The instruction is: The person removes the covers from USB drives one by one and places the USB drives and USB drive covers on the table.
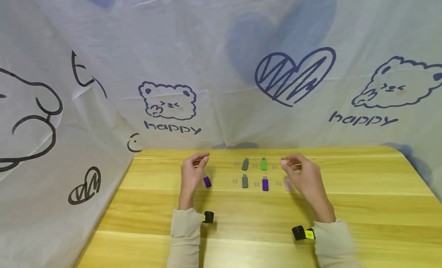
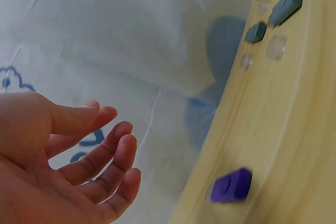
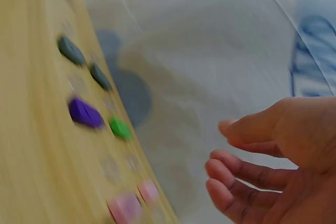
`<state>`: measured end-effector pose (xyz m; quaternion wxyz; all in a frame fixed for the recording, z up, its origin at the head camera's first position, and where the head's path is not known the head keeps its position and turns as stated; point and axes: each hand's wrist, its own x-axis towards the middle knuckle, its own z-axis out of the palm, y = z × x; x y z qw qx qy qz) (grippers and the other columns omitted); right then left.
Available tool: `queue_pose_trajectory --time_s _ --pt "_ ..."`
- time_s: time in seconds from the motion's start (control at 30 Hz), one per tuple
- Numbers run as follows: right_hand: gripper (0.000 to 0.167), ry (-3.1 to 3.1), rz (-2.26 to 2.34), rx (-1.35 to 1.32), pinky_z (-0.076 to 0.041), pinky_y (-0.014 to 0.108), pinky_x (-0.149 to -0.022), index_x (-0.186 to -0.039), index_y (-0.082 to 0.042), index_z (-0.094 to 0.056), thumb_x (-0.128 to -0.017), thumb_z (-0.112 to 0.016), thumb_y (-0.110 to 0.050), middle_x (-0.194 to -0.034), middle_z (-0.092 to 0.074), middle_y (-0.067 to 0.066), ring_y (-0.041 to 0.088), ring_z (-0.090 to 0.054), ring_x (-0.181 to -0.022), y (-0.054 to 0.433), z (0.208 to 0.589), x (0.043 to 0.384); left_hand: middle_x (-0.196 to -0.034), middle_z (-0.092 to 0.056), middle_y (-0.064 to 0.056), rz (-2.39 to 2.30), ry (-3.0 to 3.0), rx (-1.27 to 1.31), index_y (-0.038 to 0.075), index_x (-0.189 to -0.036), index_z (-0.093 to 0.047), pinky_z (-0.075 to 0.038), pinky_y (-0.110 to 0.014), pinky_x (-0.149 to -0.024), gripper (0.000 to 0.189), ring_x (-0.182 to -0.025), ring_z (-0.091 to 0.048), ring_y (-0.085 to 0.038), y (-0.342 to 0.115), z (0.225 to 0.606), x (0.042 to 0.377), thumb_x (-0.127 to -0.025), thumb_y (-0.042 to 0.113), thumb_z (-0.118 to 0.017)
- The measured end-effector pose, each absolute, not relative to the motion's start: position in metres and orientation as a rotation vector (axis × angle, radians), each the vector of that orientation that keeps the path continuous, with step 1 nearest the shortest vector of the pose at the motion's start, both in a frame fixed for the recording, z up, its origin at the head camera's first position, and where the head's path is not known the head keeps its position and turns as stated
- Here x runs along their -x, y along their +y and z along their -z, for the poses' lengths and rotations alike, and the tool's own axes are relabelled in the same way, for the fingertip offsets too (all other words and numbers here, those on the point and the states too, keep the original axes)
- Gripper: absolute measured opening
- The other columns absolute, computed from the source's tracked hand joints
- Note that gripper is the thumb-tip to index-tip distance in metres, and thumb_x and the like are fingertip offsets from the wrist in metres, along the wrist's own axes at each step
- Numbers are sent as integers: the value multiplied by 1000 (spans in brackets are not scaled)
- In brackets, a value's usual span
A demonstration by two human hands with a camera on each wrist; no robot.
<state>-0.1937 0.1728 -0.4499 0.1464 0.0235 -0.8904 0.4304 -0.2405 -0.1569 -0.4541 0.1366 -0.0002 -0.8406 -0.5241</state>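
My left hand (image 1: 192, 172) hovers above the table with loosely bent fingers and nothing in them. Just to its right lies a single purple USB stick (image 1: 206, 182). In the left wrist view that stick sits apart from the hand. My right hand (image 1: 305, 176) is over the right end of two rows of USB sticks, overlapping a far pink stick (image 1: 283, 162) and a near pink stick (image 1: 288, 184). The right wrist view has its fingers relaxed and holding nothing. Left of the pink ones are a green stick (image 1: 264, 164) and another purple stick (image 1: 265, 184).
Two grey USB sticks (image 1: 244, 181) lie at the left of the rows. Small clear pieces (image 1: 256, 184) sit between the sticks. Behind the wooden table (image 1: 241, 229) hangs a pale printed cloth (image 1: 221, 68), which also runs along the left side.
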Motion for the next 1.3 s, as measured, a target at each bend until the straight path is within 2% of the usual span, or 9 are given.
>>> queue_pose_trajectory --time_s 0.13,0.27,0.4,0.53,0.63,0.83,0.93,1.1,1.3 --pt "24 -2551 -1170 -191 -59 46 -77 -116 4 -68 -94 -73 -3 -103 -71 18 33 -69 -91 136 448 203 -111 -74 -15 1471 -2428 -65 2 -111 -78 -56 -42 -83 17 -100 -69 -31 -168 456 240 -100 10 -68" --pt "29 -2596 -1170 -287 -58 44 -79 -120 2 -68 -93 -75 -7 -106 -69 17 32 -67 -95 97 445 210 -112 -73 -16 1412 -2454 -119 2 -112 -77 -56 -41 -80 17 -100 -69 -31 -179 459 239 -101 9 -66" --pt "30 -2636 -1200 -348 -57 42 -81 -122 -3 -68 -94 -77 -11 -110 -67 13 31 -67 -98 60 446 212 -115 -73 -17 1378 -2494 -144 0 -115 -75 -56 -45 -83 19 -103 -68 -34 -192 464 239 -102 10 -65" --pt "31 -2661 -1178 -402 -56 39 -78 -122 -5 -67 -93 -78 -13 -108 -66 10 27 -66 -95 28 454 214 -115 -73 -19 1364 -2493 -172 -2 -114 -75 -57 -49 -87 20 -103 -69 -37 -204 468 239 -101 9 -65" --pt "33 -2703 -1143 -446 -56 40 -77 -123 -4 -67 -94 -77 -15 -108 -66 12 26 -65 -95 10 459 217 -114 -73 -20 1355 -2490 -199 -3 -114 -75 -57 -49 -88 19 -102 -70 -37 -211 471 239 -101 8 -66" --pt "36 -2822 -1144 -469 -57 45 -81 -127 -2 -65 -95 -75 -16 -120 -65 18 32 -66 -101 -15 466 222 -113 -73 -20 1374 -2483 -237 -3 -114 -75 -56 -48 -90 20 -103 -69 -37 -218 473 239 -101 8 -66" --pt "36 -2879 -1115 -463 -58 44 -82 -126 -1 -65 -95 -76 -16 -122 -64 17 33 -66 -100 -25 470 224 -115 -72 -20 1397 -2483 -263 -2 -115 -75 -56 -48 -90 21 -105 -69 -36 -220 472 238 -101 10 -65" --pt "37 -2932 -1046 -470 -58 41 -82 -124 1 -66 -95 -76 -20 -115 -65 17 31 -65 -98 -41 476 226 -119 -71 -19 1428 -2494 -310 -1 -120 -73 -55 -49 -91 24 -108 -67 -37 -222 470 236 -103 12 -64" --pt "25 -2958 -1023 -419 -54 36 -70 -106 0 -66 -92 -78 -17 -97 -60 13 25 -59 -82 -52 480 231 -120 -70 -19 1447 -2483 -309 0 -122 -73 -55 -49 -92 26 -109 -67 -36 -222 471 237 -104 16 -62"
